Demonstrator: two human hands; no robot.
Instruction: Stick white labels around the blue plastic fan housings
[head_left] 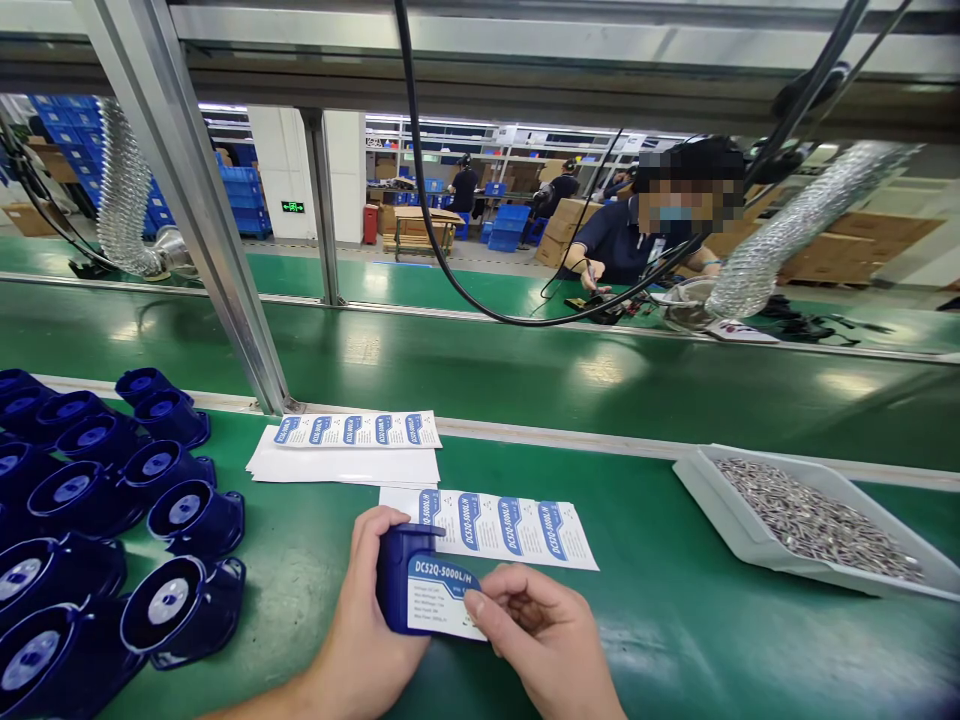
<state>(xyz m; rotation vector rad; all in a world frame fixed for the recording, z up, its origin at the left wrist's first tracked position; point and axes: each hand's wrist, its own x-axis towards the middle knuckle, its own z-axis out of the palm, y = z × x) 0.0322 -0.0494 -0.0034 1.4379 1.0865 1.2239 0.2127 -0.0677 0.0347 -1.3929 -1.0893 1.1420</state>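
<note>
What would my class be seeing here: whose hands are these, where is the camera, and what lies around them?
No robot here: these are a person's two bare hands, seen from one camera worn on that person's head, facing forward and down. The left hand grips a dark blue part; the right hand pinches the edge of a printed label lying against it. On the green work surface, round blue parts are grouped at the left, label sheets lie just beyond the hands, and a pale tray of small metal pieces sits at the right. Across from them is another person.
</note>
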